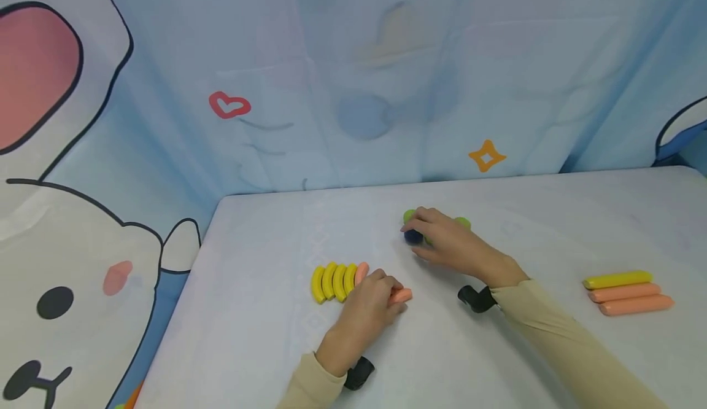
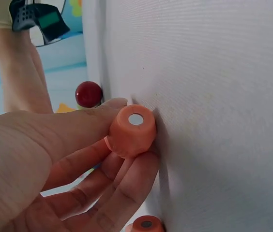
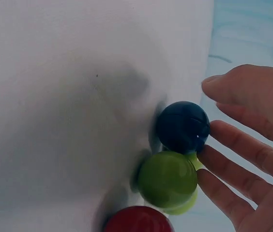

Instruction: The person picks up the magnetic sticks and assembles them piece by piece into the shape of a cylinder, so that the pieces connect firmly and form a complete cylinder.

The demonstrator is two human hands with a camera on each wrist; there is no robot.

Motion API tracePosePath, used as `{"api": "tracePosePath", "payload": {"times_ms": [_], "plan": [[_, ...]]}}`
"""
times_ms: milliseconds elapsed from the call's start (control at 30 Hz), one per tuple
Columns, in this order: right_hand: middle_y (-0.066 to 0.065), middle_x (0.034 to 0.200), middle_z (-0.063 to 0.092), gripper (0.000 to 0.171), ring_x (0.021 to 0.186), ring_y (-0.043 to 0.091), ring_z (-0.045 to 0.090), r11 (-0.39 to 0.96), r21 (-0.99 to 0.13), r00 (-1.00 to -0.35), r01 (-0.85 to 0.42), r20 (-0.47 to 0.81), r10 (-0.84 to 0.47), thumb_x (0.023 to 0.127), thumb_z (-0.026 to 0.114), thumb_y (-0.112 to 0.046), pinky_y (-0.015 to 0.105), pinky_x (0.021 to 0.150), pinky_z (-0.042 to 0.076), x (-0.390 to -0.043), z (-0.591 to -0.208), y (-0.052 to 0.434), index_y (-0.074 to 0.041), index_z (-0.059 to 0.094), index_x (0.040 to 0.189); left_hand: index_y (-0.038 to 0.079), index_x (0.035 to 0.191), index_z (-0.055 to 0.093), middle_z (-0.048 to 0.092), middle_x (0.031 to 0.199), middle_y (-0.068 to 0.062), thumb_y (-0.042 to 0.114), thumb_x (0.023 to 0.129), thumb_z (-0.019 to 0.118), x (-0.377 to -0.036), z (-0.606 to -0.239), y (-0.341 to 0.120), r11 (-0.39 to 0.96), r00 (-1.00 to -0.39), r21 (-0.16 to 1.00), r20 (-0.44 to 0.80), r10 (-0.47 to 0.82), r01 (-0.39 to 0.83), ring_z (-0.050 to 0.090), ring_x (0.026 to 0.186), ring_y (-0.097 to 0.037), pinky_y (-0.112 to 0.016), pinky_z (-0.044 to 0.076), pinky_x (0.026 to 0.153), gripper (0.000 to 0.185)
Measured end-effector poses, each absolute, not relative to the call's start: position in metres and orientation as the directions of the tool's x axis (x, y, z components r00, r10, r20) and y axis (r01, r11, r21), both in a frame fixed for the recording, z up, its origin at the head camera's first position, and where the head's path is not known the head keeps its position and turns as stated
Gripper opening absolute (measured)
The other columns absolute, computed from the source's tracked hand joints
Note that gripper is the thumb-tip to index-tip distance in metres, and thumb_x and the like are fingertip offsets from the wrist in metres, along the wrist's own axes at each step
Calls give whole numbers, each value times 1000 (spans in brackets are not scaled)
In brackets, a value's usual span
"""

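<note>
An orange rod (image 2: 132, 136) is pinched by the left hand (image 1: 369, 301), a blue ball (image 3: 181, 125) at one o'clock touched by the spread right hand (image 1: 453, 243).

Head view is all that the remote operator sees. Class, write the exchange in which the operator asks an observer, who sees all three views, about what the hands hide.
Operator: I see the left hand over an orange piece. Does the end of that piece have any marking?
Observer: Yes. In the left wrist view, a round, pale disc shows in the end facing that camera.
Operator: Near the right hand, I make out a dark blue ball and some green. Is any other colour hidden there?
Observer: Yes. The right wrist view shows a red ball, partly cut off by the picture's bottom edge.
</note>
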State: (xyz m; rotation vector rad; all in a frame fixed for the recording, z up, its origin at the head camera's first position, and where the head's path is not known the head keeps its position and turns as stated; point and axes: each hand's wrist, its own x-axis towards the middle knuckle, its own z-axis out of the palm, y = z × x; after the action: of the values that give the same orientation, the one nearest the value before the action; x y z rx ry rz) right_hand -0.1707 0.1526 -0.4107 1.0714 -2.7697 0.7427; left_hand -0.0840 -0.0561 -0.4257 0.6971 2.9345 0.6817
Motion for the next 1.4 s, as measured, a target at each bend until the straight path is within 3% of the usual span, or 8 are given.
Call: {"api": "tracePosePath", "payload": {"times_ms": [300,500,700,1133,1400], "plan": [[12,115,64,24,106,30,64,668,-325,-737,-669,174,-653,86,81,4,41,85,58,-167,-414,143,1,76,110,6,104,77,64,90,1,18,89,86,-83,-428,-55,798,-897,433,60,438,419,58,78,-8,-18,50,74,21],[8,107,63,27,96,24,66,637,-355,-708,-684,116,-696,81,87,2,38,84,59,-161,-414,138,0,77,107,4,104,77,64,89,0,17,90,86,-85,-430,-58,787,-906,477,48,422,392,56,76,-8,-17,50,72,21],[3,104,65,33,97,21,67,674,-380,-735,-633,22,-678,79,91,-4,39,86,61,-148,-411,143,-4,79,110,5,105,75,64,92,-1,17,91,85,-85,-429,-58,796,-918,486,35,395,361,58,79,-9,-19,52,74,21],[-2,98,63,30,89,15,61,629,-511,-764,-586,90,-639,80,88,-2,37,81,60,-133,-420,154,-13,66,98,3,103,74,64,91,-2,13,91,83,-85,-431,-57,786,-919,491,92,383,376,59,82,-11,-19,52,77,18],[-2,99,65,30,94,18,66,628,-546,-783,-554,85,-617,74,95,-5,39,84,62,-132,-424,155,-9,77,98,4,102,76,67,93,-3,13,91,84,-87,-434,-53,800,-907,432,135,398,415,63,85,-13,-20,52,79,16]]}}
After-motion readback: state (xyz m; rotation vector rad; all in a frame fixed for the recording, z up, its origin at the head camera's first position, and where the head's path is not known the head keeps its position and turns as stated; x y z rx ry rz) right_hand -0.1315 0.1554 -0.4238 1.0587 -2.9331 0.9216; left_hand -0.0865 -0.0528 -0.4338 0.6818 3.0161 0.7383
